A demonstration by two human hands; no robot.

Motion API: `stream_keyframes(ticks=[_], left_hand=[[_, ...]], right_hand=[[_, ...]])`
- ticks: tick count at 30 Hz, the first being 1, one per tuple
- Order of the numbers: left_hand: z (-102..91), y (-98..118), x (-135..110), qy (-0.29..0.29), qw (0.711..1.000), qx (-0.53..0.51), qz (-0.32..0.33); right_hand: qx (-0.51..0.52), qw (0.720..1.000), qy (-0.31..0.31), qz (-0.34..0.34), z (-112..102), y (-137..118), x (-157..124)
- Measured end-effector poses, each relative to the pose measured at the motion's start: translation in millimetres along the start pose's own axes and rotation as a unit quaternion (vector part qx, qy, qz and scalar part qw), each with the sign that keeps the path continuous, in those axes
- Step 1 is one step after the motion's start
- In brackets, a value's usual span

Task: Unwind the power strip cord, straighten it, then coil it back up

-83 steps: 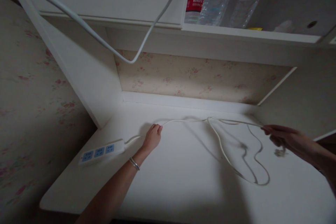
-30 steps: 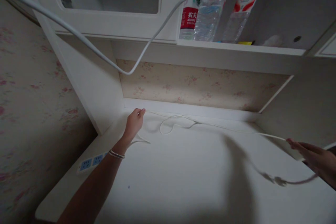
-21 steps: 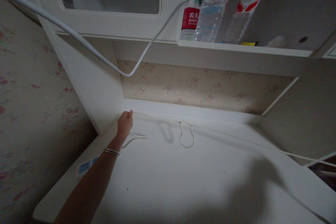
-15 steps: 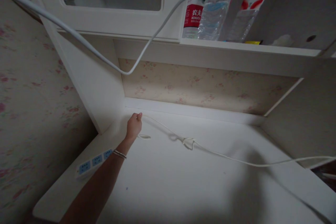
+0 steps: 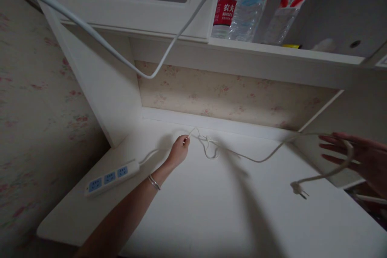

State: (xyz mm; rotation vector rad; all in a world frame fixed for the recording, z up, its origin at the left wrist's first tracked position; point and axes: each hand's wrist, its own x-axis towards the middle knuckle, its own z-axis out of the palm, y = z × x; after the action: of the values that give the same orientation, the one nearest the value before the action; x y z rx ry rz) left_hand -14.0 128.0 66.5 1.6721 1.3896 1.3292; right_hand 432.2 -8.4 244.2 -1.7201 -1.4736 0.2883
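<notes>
My left hand (image 5: 179,149), a bracelet at its wrist, is closed on a white power cord (image 5: 254,160) above the white desktop. The cord has a loose looped tangle just right of that hand, then runs on to the right. My right hand (image 5: 363,157) is held at the right edge with fingers spread, and the cord bends over it. From there the cord's end hangs down to a plug (image 5: 298,188) with bare prongs. A white power strip (image 5: 113,178) with blue sockets lies on the left of the desk, its cord leading toward my left hand.
A thick white cable (image 5: 121,58) sags across the view near the camera. Above the desk is a cabinet with a framed door (image 5: 136,10). Plastic bottles (image 5: 249,12) stand on the open shelf (image 5: 287,53). Flowered wallpaper (image 5: 60,100) covers the left wall.
My left hand has moved right with the cord, drawing the tangle back and uncovering the power strip. My right hand and the plug have come into view at the right.
</notes>
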Motion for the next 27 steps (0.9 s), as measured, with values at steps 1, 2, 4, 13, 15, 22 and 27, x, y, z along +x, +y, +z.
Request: stream_keyframes(ticks=[1, 2, 4, 13, 15, 22, 27], left_hand=[[5.0, 1.2, -5.4, -0.016, 1.000, 0.001, 0.011], [9.1, 2.3, -10.7, -0.031, 0.999, 0.003, 0.020], [15.5, 4.5, -20.7, -0.054, 0.998, 0.006, 0.034], [46.1, -9.4, -52.5, -0.218, 0.975, -0.031, -0.021], [52.2, -16.0, -57.3, -0.236, 0.970, -0.040, -0.032], [62.0, -21.4, -65.5, -0.268, 0.957, -0.094, -0.065], [50.4, -17.2, -66.8, -0.274, 0.942, -0.158, -0.118]], right_hand=[[0.052, 0.998, -0.028, 0.024, 3.5, -11.1, -4.8], [0.085, 0.994, -0.054, 0.043, 6.6, -21.6, -9.2], [0.037, 0.995, -0.081, 0.054, 12.5, -40.0, -15.0], [-0.142, 0.979, -0.083, -0.121, 41.0, -92.7, -12.8], [-0.009, 0.992, -0.106, -0.061, 51.3, -106.9, -14.5], [0.327, 0.912, -0.248, 0.027, 127.4, -155.1, -25.9], [0.394, 0.862, -0.319, 0.024, 193.2, -160.7, -44.7]])
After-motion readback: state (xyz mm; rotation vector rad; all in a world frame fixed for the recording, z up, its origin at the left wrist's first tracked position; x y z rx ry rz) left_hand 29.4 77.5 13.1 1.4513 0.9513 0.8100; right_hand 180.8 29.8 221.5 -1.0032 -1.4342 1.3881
